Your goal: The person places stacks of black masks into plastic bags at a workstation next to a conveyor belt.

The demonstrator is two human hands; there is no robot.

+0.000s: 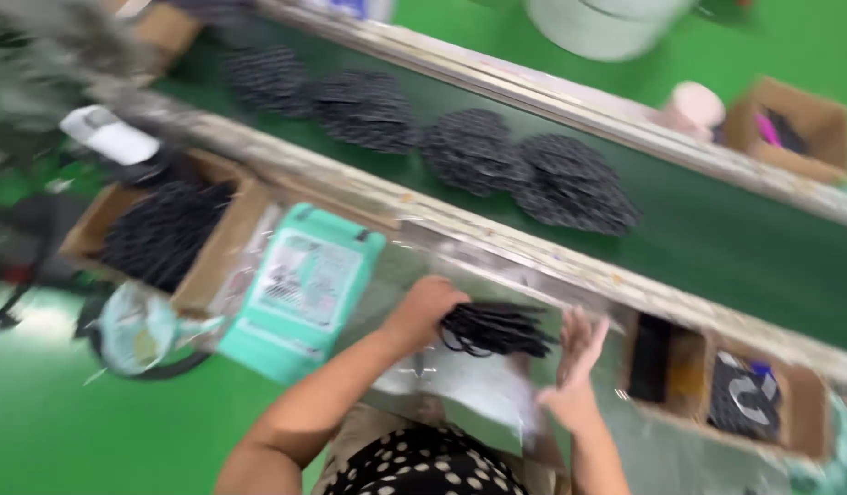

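1. Our left hand (425,307) is closed in a fist on one end of a bundle of black cords (495,329), knuckles up, pressing it to the bench.
2. Our right hand (575,359) is open, fingers spread and pointing up toward the belt; its fingertips lie just beside the right end of the bundle. Blur keeps us from telling whether they touch it.
3. The bundle lies on a shiny metal bench (469,390) right in front of us, between our two hands and just below the near rail of the belt.
4. The belt (717,238) is dark green and runs slantwise across the view. Four round black piles (570,183) sit on it in a row, the nearer two touching each other.
5. Left of the bench, a teal and white pack (304,289) lies flat, well apart from our left hand.
6. Further left, a cardboard box (217,247) holds more black cords.
7. A pale plastic bag (135,325) lies on the green floor (75,431) below that box.
8. To the right of our right hand, open compartments (749,399) in the bench hold dark items too blurred to name.
9. Beyond the belt, another cardboard box (799,124) stands on the floor with a pale round thing beside it.
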